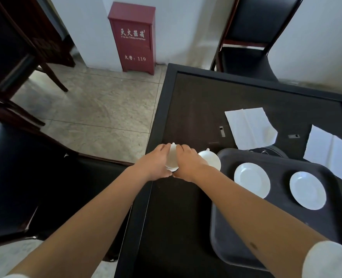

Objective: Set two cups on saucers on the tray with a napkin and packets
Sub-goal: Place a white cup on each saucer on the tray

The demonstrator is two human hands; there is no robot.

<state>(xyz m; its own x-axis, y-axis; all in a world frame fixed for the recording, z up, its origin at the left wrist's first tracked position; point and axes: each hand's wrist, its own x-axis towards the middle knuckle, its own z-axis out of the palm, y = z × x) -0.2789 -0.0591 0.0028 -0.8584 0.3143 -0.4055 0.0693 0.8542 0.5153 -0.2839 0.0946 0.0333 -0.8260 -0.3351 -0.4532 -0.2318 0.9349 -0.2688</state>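
So far, both hands, left and right, are wrapping their grip around one white cup at the table's edge, the second cup sitting just beside it, while two bare saucers are waiting on the tray to the right and the napkins are lying beyond it.

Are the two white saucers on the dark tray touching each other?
Apart. The head view shows the left white saucer and the right white saucer with bare dark tray plainly between them.
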